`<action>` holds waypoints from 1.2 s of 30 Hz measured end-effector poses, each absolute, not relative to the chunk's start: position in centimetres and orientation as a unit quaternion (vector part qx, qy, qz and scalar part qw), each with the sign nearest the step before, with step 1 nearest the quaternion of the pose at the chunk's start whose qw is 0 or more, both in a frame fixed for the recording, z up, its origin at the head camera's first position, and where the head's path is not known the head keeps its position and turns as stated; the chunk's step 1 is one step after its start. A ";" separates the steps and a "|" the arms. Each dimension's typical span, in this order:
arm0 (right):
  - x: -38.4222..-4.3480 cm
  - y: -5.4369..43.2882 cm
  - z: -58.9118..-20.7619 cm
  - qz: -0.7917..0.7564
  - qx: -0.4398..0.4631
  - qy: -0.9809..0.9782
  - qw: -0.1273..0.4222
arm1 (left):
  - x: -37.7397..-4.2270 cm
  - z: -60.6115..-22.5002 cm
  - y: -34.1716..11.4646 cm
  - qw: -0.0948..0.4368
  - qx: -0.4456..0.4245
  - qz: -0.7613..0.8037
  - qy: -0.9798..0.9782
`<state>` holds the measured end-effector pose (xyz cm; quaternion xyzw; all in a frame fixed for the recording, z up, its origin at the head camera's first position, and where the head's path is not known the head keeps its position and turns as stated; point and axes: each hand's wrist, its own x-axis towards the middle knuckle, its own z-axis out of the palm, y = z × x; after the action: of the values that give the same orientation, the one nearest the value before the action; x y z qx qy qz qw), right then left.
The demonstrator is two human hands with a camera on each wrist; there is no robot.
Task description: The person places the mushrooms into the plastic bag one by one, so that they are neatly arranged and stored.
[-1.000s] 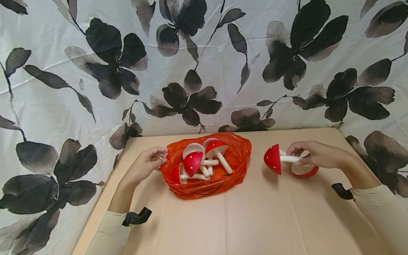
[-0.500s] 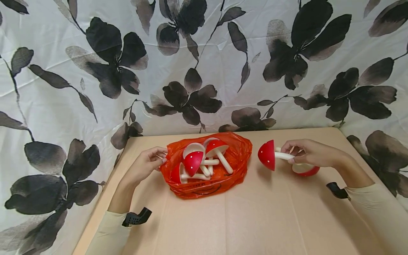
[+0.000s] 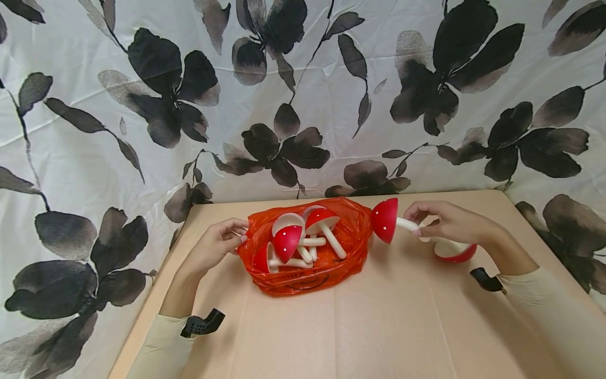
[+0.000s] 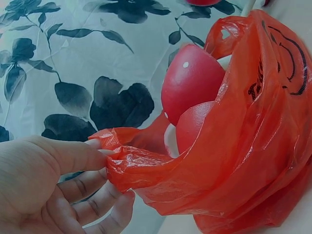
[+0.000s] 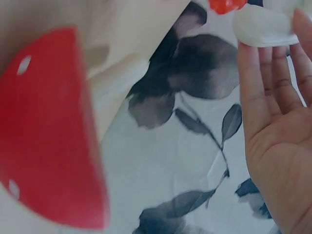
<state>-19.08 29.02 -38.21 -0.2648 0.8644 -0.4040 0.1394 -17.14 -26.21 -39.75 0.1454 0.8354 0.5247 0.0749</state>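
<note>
My left hand (image 3: 219,242) pinches the left rim of an orange-red plastic bag (image 3: 307,284); in the left wrist view a gathered fold of the bag (image 4: 134,163) sits between thumb and fingers. Several toy mushrooms (image 3: 286,243) with white-dotted red caps and white stems lie inside the open bag. My right hand (image 3: 447,221) grips another toy mushroom (image 3: 385,221) by its white stem. Its cap points left and overlaps the bag's right edge in the head view. The right wrist view shows the stem (image 5: 263,27) at the fingertips.
One more mushroom (image 3: 455,250) lies on the light wooden table (image 3: 379,326) below my right hand, its cap large in the right wrist view. A white cloth with dark flowers (image 3: 350,105) hangs behind the table and down its sides.
My right hand has carried its mushroom left and slightly up, away from the mushroom on the table and up to the bag's right edge. The left hand and bag have stayed in place.
</note>
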 end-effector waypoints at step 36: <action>-18.9 19.7 -37.0 -0.522 -0.267 0.803 0.109 | -17.3 -39.8 -26.2 0.080 0.153 0.530 0.830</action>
<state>-18.87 19.75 -36.97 -0.2669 0.8028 -0.5220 0.1089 -17.27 -26.22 -39.78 0.1532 0.8302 0.5300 0.0803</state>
